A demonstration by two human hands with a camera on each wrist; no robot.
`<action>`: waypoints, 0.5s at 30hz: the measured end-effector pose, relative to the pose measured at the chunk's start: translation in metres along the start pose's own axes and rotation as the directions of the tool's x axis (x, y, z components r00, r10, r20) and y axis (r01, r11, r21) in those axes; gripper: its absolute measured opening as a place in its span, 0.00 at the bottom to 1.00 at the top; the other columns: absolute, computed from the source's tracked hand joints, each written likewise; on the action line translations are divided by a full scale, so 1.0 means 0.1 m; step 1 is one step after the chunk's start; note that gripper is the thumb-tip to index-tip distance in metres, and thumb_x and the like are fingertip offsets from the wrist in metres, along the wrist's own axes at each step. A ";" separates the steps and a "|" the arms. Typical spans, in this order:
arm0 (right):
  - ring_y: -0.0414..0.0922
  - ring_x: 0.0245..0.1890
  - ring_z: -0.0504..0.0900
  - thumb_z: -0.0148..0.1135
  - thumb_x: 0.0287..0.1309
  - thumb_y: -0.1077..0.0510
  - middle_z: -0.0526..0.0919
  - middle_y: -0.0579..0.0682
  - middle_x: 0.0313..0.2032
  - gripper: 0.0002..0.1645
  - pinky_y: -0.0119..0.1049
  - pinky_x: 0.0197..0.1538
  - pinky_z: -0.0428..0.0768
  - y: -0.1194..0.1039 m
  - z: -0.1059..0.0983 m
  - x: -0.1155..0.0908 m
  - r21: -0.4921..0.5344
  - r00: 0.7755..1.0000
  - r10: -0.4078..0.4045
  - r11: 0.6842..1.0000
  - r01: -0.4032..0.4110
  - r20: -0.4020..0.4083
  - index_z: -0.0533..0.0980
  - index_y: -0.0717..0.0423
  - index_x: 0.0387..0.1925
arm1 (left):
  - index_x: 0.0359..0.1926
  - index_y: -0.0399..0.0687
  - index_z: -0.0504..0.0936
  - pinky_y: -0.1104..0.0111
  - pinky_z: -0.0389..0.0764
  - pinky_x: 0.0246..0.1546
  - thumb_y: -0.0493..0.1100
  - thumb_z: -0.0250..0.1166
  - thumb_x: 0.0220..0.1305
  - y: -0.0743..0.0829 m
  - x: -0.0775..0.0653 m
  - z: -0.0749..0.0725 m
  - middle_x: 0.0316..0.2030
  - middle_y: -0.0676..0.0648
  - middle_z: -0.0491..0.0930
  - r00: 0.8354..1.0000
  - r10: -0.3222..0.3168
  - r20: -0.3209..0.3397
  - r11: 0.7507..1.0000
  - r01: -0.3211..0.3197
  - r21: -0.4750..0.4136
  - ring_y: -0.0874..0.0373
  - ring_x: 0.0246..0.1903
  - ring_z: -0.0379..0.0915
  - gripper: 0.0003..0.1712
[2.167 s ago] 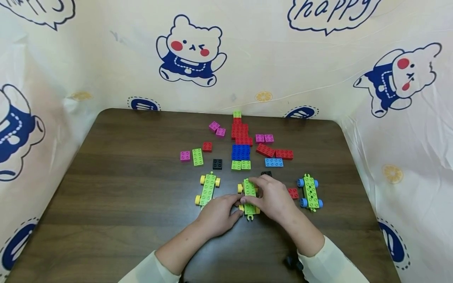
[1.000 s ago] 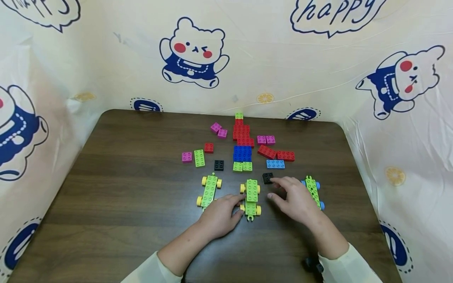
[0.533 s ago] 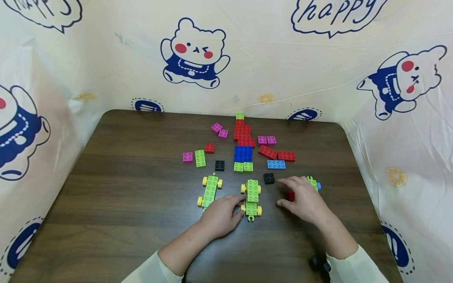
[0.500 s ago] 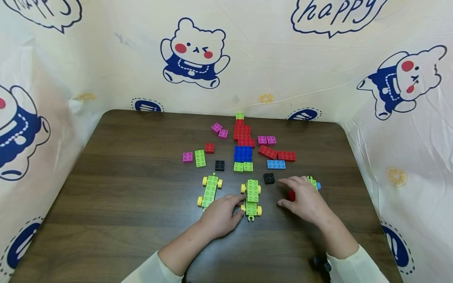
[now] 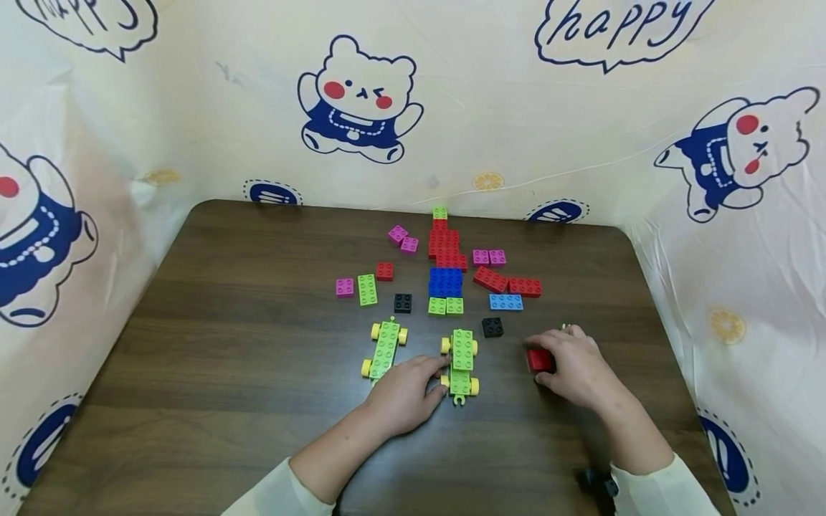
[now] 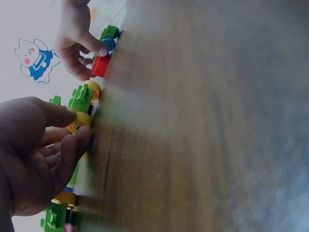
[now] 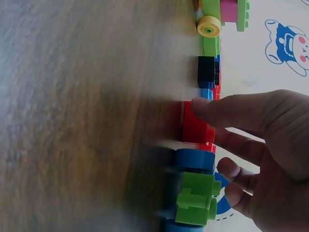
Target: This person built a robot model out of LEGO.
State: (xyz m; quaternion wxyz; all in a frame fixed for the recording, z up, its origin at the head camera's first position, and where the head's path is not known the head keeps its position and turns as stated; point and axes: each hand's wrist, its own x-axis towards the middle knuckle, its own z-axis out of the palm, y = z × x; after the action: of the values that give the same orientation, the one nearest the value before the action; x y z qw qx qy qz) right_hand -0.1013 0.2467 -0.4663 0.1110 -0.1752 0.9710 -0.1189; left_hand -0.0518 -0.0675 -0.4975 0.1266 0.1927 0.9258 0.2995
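In the head view, my left hand (image 5: 406, 394) pinches a yellow wheel (image 6: 79, 122) of the middle green toy car base (image 5: 461, 383) between index finger and thumb. A green brick (image 5: 462, 349) sits raised on that base, with a magenta brick (image 7: 229, 10) beneath it. My right hand (image 5: 574, 365) grips a red brick (image 5: 539, 360) on the table, index finger at its far side and thumb at its near side. Beside that hand is a blue-wheeled green car base (image 7: 195, 195), almost wholly hidden in the head view. A black brick (image 5: 492, 327) lies between the hands.
Another yellow-wheeled green car base (image 5: 386, 347) is left of the left hand, partly covered by it. Behind, several loose bricks surround a column of red bricks (image 5: 445, 244) and a blue block (image 5: 446, 282) on the wooden table (image 5: 226, 358).
The right hand has left the green brick on the middle base, passed the black brick and moved right to take hold of the red brick. The left hand has stayed at the middle base.
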 end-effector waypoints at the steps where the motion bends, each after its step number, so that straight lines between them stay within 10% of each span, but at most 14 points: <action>1: 0.58 0.53 0.74 0.83 0.48 0.57 0.85 0.54 0.56 0.34 0.62 0.55 0.73 0.01 0.00 -0.01 -0.005 1.000 0.002 1.000 -0.002 -0.002 0.82 0.51 0.60 | 0.70 0.53 0.77 0.56 0.82 0.55 0.50 0.66 0.74 0.00 0.00 0.00 0.59 0.51 0.82 1.000 0.001 0.003 1.000 -0.001 -0.001 0.55 0.57 0.80 0.27; 15: 0.54 0.55 0.76 0.77 0.58 0.55 0.85 0.52 0.53 0.24 0.57 0.59 0.77 -0.04 -0.04 0.00 0.016 0.997 -0.019 1.000 0.020 -0.070 0.84 0.53 0.57 | 0.70 0.53 0.77 0.55 0.80 0.58 0.51 0.65 0.74 0.01 0.00 0.01 0.61 0.51 0.81 1.000 -0.002 0.009 1.000 0.002 -0.013 0.55 0.60 0.78 0.27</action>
State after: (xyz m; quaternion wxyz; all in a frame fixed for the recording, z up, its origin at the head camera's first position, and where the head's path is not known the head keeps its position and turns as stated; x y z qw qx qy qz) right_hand -0.1007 0.2438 -0.4609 0.0772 -0.1793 0.9715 -0.1343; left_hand -0.0514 -0.0663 -0.4977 0.1324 0.1922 0.9235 0.3046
